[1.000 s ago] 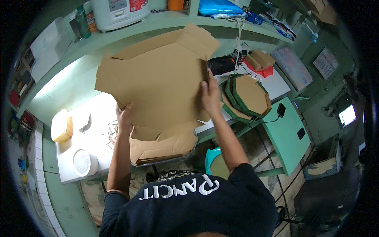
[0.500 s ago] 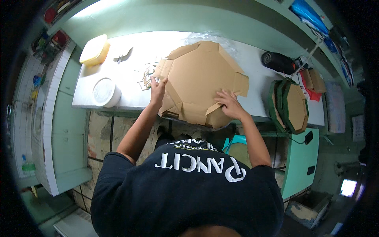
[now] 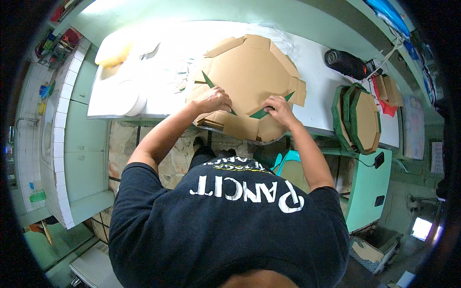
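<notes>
A large brown octagonal cardboard sheet (image 3: pixel 252 67) with folding flaps lies on the white table, its near side hanging over the front edge. At its near left, my left hand (image 3: pixel 213 101) has its fingers closed over a turned-up flap, whose green face (image 3: pixel 207 79) shows beside the knuckles. My right hand (image 3: pixel 278 109) pinches another raised flap at the near right, with green (image 3: pixel 259 114) showing on either side of the fingers. Parts of both flaps are hidden by the hands. More folded brown layers (image 3: pixel 210 124) show under the near left corner.
Left on the table stand a white round tub (image 3: pixel 128 98), a yellow-lidded box (image 3: pixel 114 52) and a scatter of small strips (image 3: pixel 182 77). Rightward are green-edged octagonal cardboard trays (image 3: pixel 367 120), a black cylindrical speaker (image 3: pixel 343 63) and clear plastic (image 3: pixel 278 36) behind.
My left hand has moved right from the sheet's left edge to its near side. My right hand, flat before, now grips. The near flaps have turned up, showing green.
</notes>
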`<state>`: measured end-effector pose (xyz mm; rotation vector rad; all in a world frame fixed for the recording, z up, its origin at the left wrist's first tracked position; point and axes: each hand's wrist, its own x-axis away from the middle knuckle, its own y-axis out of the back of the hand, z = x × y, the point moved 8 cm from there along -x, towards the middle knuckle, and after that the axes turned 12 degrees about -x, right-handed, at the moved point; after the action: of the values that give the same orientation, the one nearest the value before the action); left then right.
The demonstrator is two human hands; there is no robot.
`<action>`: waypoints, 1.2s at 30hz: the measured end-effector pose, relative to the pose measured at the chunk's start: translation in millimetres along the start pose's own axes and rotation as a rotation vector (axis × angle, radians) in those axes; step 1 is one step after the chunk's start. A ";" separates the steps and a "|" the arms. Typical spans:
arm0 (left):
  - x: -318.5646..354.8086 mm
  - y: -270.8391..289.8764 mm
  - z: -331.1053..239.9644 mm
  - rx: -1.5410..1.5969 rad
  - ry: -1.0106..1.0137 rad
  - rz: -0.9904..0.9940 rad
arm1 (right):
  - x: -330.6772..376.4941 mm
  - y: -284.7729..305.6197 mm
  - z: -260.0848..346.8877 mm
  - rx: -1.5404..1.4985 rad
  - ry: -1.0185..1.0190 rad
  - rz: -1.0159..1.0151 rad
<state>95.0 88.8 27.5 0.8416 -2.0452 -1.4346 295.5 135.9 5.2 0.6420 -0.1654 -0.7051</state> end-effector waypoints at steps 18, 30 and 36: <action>26.9 -2.3 -24.3 0.068 0.037 -0.270 | 36.6 -32.2 57.3 0.523 0.119 0.030; 6.9 5.7 -7.0 0.177 0.333 -0.323 | -4.6 -12.3 17.1 0.090 -0.183 -0.182; 7.5 0.7 -26.8 -0.125 0.156 -0.253 | 6.3 -18.3 57.2 0.351 0.233 -0.141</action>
<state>108.5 66.5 37.2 1.1526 -1.7635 -1.5575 270.2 93.1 39.3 1.0739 -0.0274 -0.7368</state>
